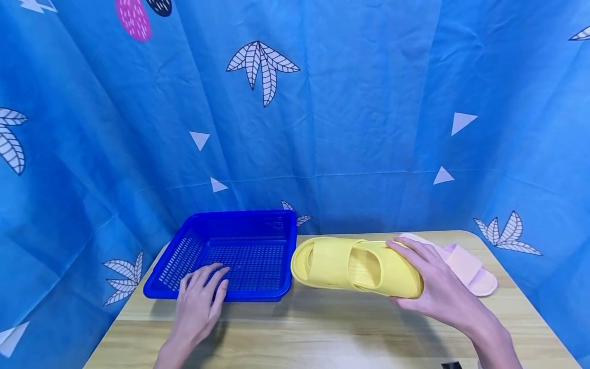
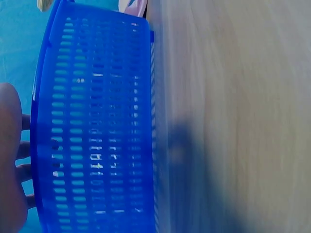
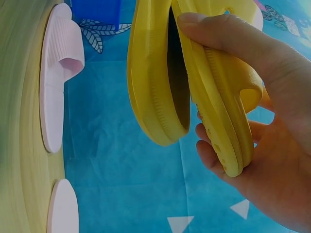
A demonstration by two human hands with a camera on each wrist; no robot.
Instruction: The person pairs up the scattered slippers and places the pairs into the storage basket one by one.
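Note:
My right hand [image 1: 438, 287] grips a pair of yellow slippers [image 1: 332, 261] at one end, above the wooden table. The right wrist view shows two yellow soles [image 3: 158, 97] side by side, with the thumb lying along one and fingers curled round its other side. To the left, a blue mesh basket [image 1: 159, 279] stands on the table. My left hand [image 1: 198, 302] is at its front rim, fingers loosely extended over the inside and thumb apart. From the left wrist, the fingertips are partly hidden behind the basket wall [image 2: 97, 121].
Pale pink slippers [image 3: 53, 107] lie on the table [image 1: 322, 333] at the right, partly behind my right hand in the head view. A blue patterned curtain [image 1: 369, 102] hangs behind and around the table. A small black object [image 1: 451, 365] shows at the bottom edge.

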